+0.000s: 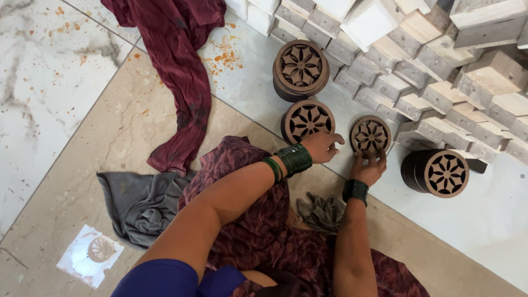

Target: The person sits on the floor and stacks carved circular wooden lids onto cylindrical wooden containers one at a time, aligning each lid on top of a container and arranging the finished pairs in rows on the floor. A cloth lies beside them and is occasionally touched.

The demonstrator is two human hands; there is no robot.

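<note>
Both bare arms reach forward and downward, elbows bent. The left hand (pixel 322 146), its wrist stacked with green bangles, lies palm down with fingers curled and the thumb pointing right. The right hand (pixel 368 168), wearing dark green bangles, stretches straight ahead, fingers spread and fingertips pressed down, just beside the left.

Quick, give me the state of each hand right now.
Left hand: fingers curled, touching the left edge of the small carved wooden disc.
Right hand: fingers on that disc's lower edge.
</note>
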